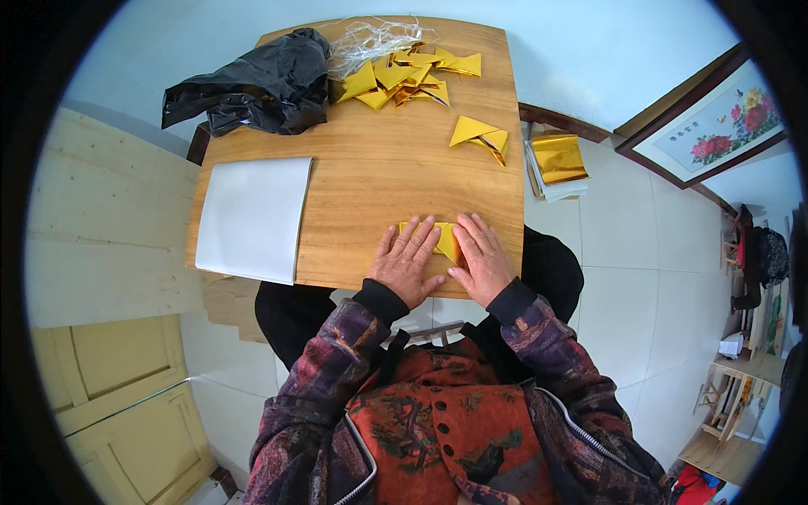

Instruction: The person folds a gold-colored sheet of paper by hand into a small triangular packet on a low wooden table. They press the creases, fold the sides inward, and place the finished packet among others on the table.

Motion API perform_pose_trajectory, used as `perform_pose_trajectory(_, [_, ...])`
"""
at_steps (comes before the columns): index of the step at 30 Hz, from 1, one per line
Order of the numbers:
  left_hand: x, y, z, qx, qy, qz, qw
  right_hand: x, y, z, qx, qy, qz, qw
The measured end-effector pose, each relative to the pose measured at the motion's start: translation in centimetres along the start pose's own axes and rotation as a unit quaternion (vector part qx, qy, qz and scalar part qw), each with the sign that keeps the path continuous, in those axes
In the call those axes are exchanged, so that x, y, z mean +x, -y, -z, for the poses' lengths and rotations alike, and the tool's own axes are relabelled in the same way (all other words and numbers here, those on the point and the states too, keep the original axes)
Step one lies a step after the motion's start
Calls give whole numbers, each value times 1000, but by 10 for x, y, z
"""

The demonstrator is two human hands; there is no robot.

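Observation:
A sheet of gold foil paper (445,241), folded into a small shape, lies flat near the front edge of the wooden table. My left hand (409,261) rests flat over its left part, fingers stretched out and a little spread. On its right end lies my right hand (483,259), also flat with fingers extended. Both palms face down, and the hands cover much of the paper. Farther back to the right sits a folded gold paper piece (480,135). At the back is a pile of similar folded gold pieces (396,77).
A black plastic bag (261,84) and a tangle of clear plastic strands (370,42) lie at the back left. White paper (255,219) sits on the table's left side. Right of the table is a stack topped with gold foil sheets (559,159). A framed flower picture (715,122) leans by the wall.

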State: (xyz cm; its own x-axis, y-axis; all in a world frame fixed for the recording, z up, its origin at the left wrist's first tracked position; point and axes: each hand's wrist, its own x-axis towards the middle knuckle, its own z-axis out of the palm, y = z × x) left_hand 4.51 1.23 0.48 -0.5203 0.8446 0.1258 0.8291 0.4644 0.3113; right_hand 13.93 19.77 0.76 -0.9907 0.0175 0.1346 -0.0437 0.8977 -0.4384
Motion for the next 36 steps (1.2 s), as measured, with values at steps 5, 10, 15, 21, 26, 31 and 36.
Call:
perform_pose_trajectory(5, [0,0,3,-11,1,1,1000,2,7,-6,-37,-15,-14,999])
perform_pose_trajectory(10, [2,0,4,-44,10,13,999,2,15,-10,-44,-31,-40,998])
perform_pose_trajectory(15, [8,8,6,-84,3,44,996,3,8,-4,27,-32,-29,999])
perform_pose_trajectory(21, [12,15,4,-100,6,37,994,7,1,1,83,-45,-18,995])
perform_pose_trajectory(26, [13,20,0,-101,-21,7,995,8,5,-2,41,-54,-16,998])
perform_pose_trajectory(31, [13,22,-1,-93,-20,-7,995,7,7,-4,31,-65,-19,997])
perform_pose_trajectory(36, [12,21,-2,-68,-5,-11,998,8,8,-5,3,-53,-19,998])
